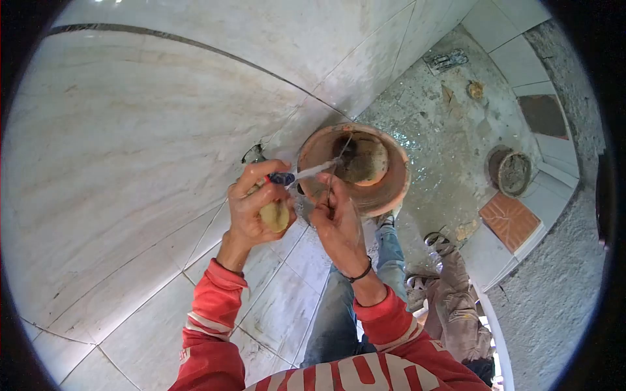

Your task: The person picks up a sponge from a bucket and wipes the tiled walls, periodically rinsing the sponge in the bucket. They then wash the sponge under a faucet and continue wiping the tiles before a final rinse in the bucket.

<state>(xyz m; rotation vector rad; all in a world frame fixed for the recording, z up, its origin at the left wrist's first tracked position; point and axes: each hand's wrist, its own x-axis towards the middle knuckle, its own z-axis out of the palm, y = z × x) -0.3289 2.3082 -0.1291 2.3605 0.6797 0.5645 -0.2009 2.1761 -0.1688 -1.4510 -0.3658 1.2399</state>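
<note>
My left hand (257, 202) is closed around a yellow sponge (274, 216) and a dark blue handle (282, 178) whose pale, narrow head (315, 169) points to the right. Right beside that head is my right hand (339, 225), its fingers pinched on a thin dark strand or rod that I cannot make out. Both hands are at the near left edge of a large round terracotta pot (400, 173). Inside the pot lies a smaller round vessel (377, 163) with a dirty, dark interior.
Marbled wall tiles (150, 117) rise at the left. On the wet floor (430, 130) stand a small bucket (515, 174) and an orange patterned tile (510, 220). Another person's legs (456, 306) are at the lower right. A rough grey ledge (561, 306) runs along the right.
</note>
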